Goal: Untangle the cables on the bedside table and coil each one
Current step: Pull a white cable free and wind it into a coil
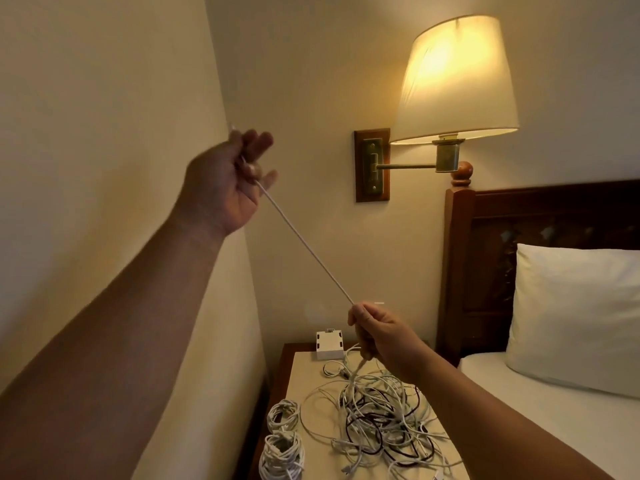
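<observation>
While one white cable (304, 244) is stretched taut between both hands, the step in hand reads as extraction: drawing a single lead out of the heap, not yet coiling it.

Left hand (228, 178): raised. Thumb and curled fingers hold the cable near its end, and a short tip shows just above the fingers (the upper two fingers look looser; the exact hold is blurred).

Right hand (377, 336): lower. Fingers are closed round the same cable, which enters at the fingertips, leaves below the fist and drops straight into the tangle (384, 414) on the bedside table (311, 372).

Two finished coils (282, 414) lie well to the left of the right fingers, apart from the tangle. A white box (329, 344) sits just beside those fingers, at the table's back.

Judgement: two cables done, most remain.

Next move calls for letting the cable slide through the right fingers as the left hand draws upward, slowly, so a snag is felt before it tightens. If it binds, the right fingers should release and loosen the loops beneath them. Once the far end clears, wind it and set it beside the coils.
</observation>
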